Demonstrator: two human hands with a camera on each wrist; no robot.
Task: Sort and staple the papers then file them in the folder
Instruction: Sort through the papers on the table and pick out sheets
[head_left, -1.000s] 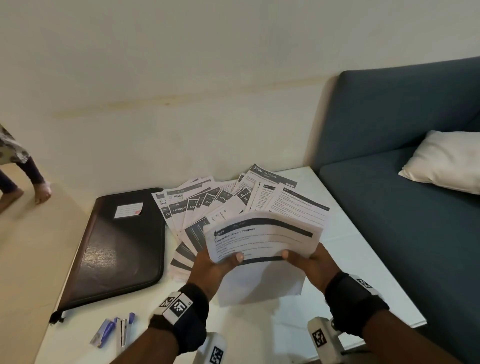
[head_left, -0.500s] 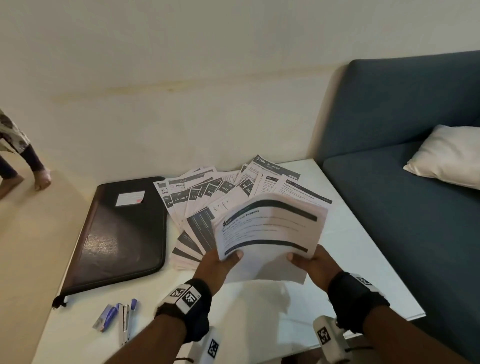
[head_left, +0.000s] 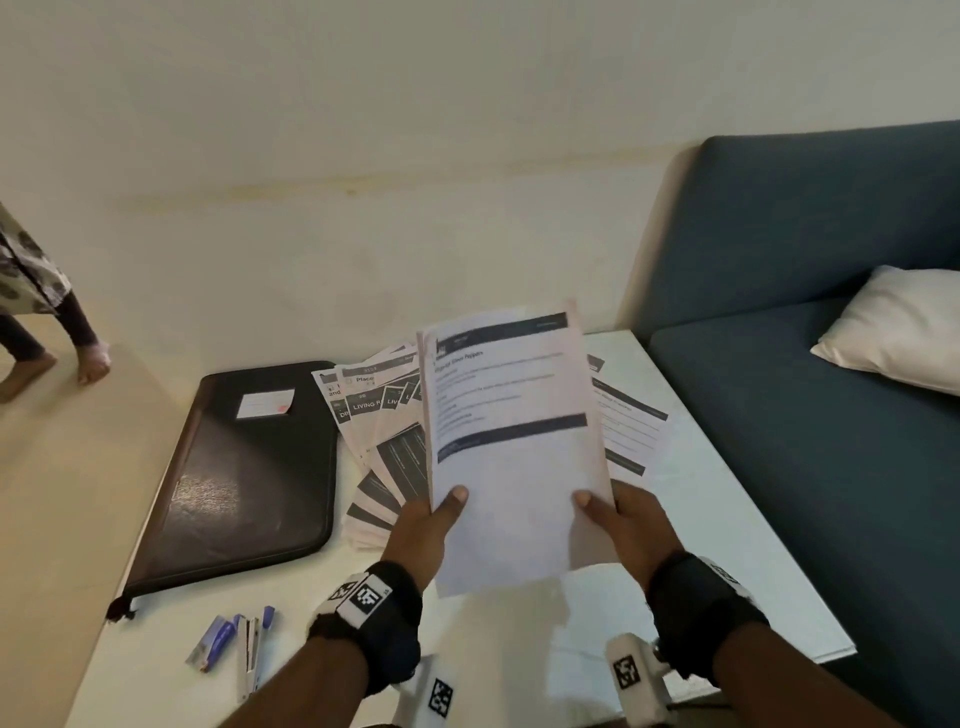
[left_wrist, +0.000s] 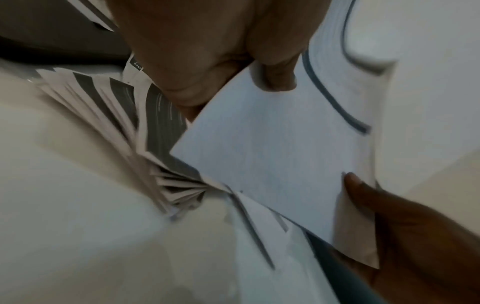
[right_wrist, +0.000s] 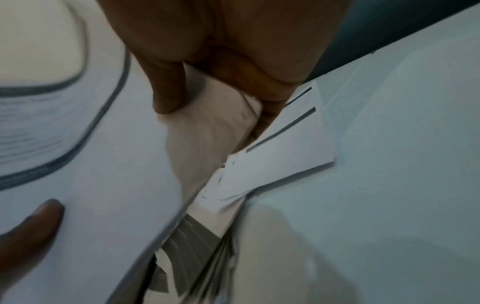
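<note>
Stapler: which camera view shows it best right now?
The head view. The stapler lies on the white table near its front left corner, beside a blue pen, in front of the black folder. Neither wrist view shows it; both are filled by the hands and the held papers.

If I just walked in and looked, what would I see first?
First you'd spot the white printed sheets with dark bands, lifted above the white table, pinched by the left hand and the right hand. Behind them, more printed pages lie fanned out on the table, beside a closed black leather zip folder on the left. To the right stands a dark blue sofa with a cream cushion.
</note>
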